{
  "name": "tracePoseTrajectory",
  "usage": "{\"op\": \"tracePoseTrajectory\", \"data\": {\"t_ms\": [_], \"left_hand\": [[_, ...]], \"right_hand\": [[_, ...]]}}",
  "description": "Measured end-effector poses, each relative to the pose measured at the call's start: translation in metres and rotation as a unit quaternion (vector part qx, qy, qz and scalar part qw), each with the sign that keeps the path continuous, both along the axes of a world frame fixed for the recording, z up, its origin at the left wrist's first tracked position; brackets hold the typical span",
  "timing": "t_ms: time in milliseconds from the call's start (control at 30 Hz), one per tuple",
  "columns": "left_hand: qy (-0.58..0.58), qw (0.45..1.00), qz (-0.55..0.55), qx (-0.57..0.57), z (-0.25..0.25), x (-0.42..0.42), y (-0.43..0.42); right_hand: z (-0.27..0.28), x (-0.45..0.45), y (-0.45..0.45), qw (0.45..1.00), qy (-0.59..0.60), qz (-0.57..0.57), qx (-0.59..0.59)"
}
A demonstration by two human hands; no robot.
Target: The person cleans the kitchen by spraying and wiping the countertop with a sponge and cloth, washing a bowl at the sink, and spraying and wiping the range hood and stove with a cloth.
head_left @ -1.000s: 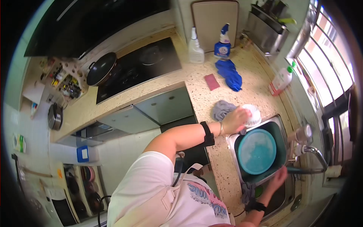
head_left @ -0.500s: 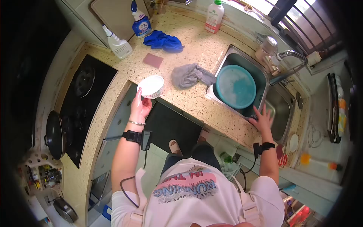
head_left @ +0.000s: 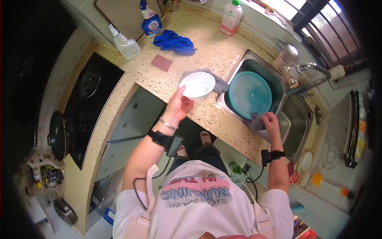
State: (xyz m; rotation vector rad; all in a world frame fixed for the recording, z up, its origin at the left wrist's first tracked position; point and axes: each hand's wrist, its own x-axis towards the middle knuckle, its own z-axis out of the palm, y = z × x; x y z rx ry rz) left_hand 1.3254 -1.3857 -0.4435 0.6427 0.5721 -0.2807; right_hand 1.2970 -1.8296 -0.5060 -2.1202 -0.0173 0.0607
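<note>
The sink lies beside your right hand; beyond that hand, the basin sits inside, presumably so spills drain. Your left hand grips the bowl sideways, apparently for steadiness; your right clutches the cloth.

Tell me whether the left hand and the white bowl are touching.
Touching. The head view shows the left hand gripping the white bowl, with the thumb pressed at its near rim.

Left arm angled far and to the right, left hand in a grip — thumb uppermost, fingers curled, right arm extended far, right hand clenched — fingers bunched together
</note>
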Motion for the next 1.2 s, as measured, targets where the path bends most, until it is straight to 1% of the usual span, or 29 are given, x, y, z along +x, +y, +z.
{"op": "tracePoseTrajectory", "data": {"t_ms": [33, 67, 133, 167, 200, 233, 267, 300, 333, 367, 400, 433, 467, 533, 600, 633, 700, 733, 800, 833, 867, 900, 933, 967, 1000, 1067, 1133, 1167, 1200], "left_hand": [[0.004, 1.000, 0.015, 0.001, 0.004, 0.004, -0.013], [0.009, 0.999, 0.033, 0.002, 0.009, 0.008, -0.025], [-0.034, 0.999, 0.004, -0.003, -0.007, 0.013, -0.034], [-0.052, 0.999, -0.004, 0.013, -0.005, 0.013, -0.039], [-0.068, 0.997, -0.007, 0.033, -0.002, 0.010, -0.044], [-0.036, 0.997, 0.003, 0.075, -0.001, 0.007, -0.048], [-0.001, 0.993, 0.013, 0.115, -0.001, 0.007, -0.055], [0.019, 0.991, 0.021, 0.130, 0.003, 0.007, -0.062], [0.038, 0.989, 0.025, 0.144, 0.007, 0.007, -0.066], [0.028, 0.989, 0.018, 0.144, 0.010, 0.005, -0.065], [0.019, 0.989, 0.008, 0.143, 0.012, -0.001, -0.064], [0.020, 0.990, 0.013, 0.136, 0.013, -0.007, -0.063], [0.017, 0.992, 0.016, 0.127, 0.014, -0.010, -0.063], [0.018, 0.992, 0.034, 0.118, 0.015, -0.018, -0.062], [-0.007, 0.992, 0.037, 0.119, 0.008, -0.024, -0.061], [0.012, 0.992, 0.040, 0.123, 0.010, -0.027, -0.062], [0.025, 0.992, 0.027, 0.118, 0.007, -0.027, -0.060], [0.027, 0.993, 0.052, 0.103, 0.011, -0.026, -0.063], [0.039, 0.993, 0.047, 0.100, 0.014, -0.026, -0.065], [0.048, 0.992, 0.064, 0.093, 0.018, -0.024, -0.070], [0.044, 0.994, 0.053, 0.083, 0.012, -0.022, -0.071], [0.019, 0.994, 0.043, 0.100, 0.012, -0.020, -0.070], [0.012, 0.995, 0.023, 0.094, 0.025, -0.020, -0.065], [0.016, 0.994, 0.025, 0.108, 0.034, -0.018, -0.064], [0.019, 0.992, 0.031, 0.125, 0.037, -0.019, -0.064], [0.013, 0.991, 0.030, 0.133, 0.036, -0.021, -0.062], [0.012, 0.987, 0.031, 0.159, 0.038, -0.018, -0.062], [0.018, 0.983, 0.033, 0.178, 0.038, -0.019, -0.065], [0.025, 0.979, 0.036, 0.197, 0.037, -0.021, -0.067]], "right_hand": [[0.021, 0.010, 0.025, 0.991, -0.019, 0.089, -0.093], [0.030, 0.021, 0.040, 0.966, -0.041, 0.179, -0.184], [-0.014, 0.041, 0.045, 0.940, -0.006, 0.280, -0.193], [-0.028, 0.041, 0.054, 0.966, 0.021, 0.244, -0.081], [-0.045, 0.046, 0.057, 0.963, 0.026, 0.260, -0.068], [-0.049, 0.049, 0.060, 0.956, 0.071, 0.273, -0.076], [-0.048, 0.047, 0.063, 0.957, 0.122, 0.256, -0.054], [-0.058, 0.048, 0.058, 0.947, 0.109, 0.291, -0.083], [-0.059, 0.046, 0.053, 0.934, 0.068, 0.331, -0.114], [-0.055, 0.043, 0.052, 0.932, 0.075, 0.337, -0.108], [-0.056, 0.042, 0.051, 0.941, 0.124, 0.307, -0.074], [-0.074, 0.044, 0.046, 0.950, 0.142, 0.276, -0.043], [-0.077, 0.047, 0.049, 0.954, 0.147, 0.260, -0.023], [-0.085, 0.055, 0.059, 0.959, 0.136, 0.246, -0.025], [-0.094, 0.064, 0.062, 0.950, 0.142, 0.274, -0.034], [-0.095, 0.066, 0.060, 0.949, 0.148, 0.276, -0.043], [-0.100, 0.068, 0.063, 0.958, 0.115, 0.263, -0.014], [-0.114, 0.070, 0.060, 0.961, 0.120, 0.249, 0.000], [-0.139, 0.073, 0.058, 0.968, 0.134, 0.207, 0.047], [-0.145, 0.079, 0.053, 0.953, 0.208, 0.218, 0.036], [-0.164, 0.084, 0.042, 0.946, 0.211, 0.244, 0.024], [-0.146, 0.080, 0.052, 0.961, 0.154, 0.230, 0.022], [-0.135, 0.080, 0.056, 0.966, 0.124, 0.228, 0.007], [-0.135, 0.088, 0.055, 0.965, 0.139, 0.220, -0.012], [-0.122, 0.094, 0.058, 0.969, 0.149, 0.193, -0.050], [-0.069, 0.108, 0.069, 0.969, 0.161, 0.141, -0.121], [-0.044, 0.112, 0.068, 0.947, 0.040, 0.227, -0.223], [-0.039, 0.113, 0.067, 0.923, -0.020, 0.269, -0.274], [-0.041, 0.112, 0.068, 0.923, -0.055, 0.294, -0.242]]}}
